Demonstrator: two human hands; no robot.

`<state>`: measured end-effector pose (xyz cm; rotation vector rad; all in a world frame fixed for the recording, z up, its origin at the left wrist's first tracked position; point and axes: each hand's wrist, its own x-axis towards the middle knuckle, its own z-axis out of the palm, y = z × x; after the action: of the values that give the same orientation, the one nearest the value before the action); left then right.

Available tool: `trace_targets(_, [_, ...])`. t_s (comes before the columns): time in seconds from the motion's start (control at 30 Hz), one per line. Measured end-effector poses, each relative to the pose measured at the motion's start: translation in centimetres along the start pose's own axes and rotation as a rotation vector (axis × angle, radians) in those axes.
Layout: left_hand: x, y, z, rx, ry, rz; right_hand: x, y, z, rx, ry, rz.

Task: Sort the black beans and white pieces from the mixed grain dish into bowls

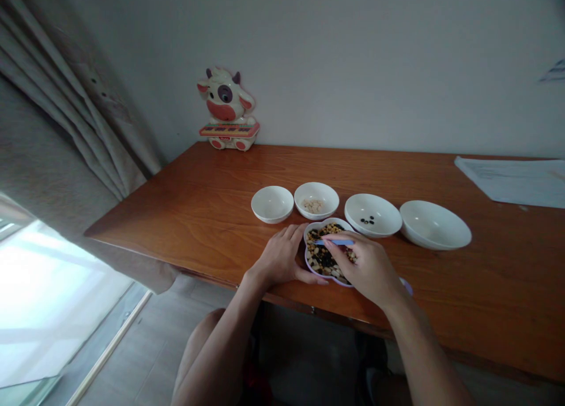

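Note:
A flower-shaped dish with a pale purple rim [308, 263] lies near the table's front edge, filled with mixed yellow, black and pale seeds or beans [325, 259]. My left hand [282, 256] cups its left side, the thumb along the front and the fingers toward the back. In my right hand [364, 268], blue tweezers [339, 242] are pinched between thumb and fingers, their tip over the dish's contents. Whether the tip holds anything is too small to tell. My right hand hides the dish's right side.
Behind the dish stand white bowls: an empty one [272, 205], one with pale pieces [316, 194], one with several black beans [373, 209], and another empty one [436, 223]. A cow toy [227, 109] and papers [516, 179] lie farther back. Something purple [406, 286] shows by my right wrist.

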<state>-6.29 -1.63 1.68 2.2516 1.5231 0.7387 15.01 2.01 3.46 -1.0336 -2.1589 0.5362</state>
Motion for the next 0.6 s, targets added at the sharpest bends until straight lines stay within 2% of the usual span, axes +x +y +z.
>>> trace_targets(0.33, [0.07,-0.17,0.15,-0.002,0.000,0.004,0.10,-0.13,-0.33,-0.039,0.091,-0.104])
trace_targets(0.6, [0.02,0.11,-0.12,-0.004,0.000,0.003,0.88,-0.49,-0.72,-0.030,0.264,-0.070])
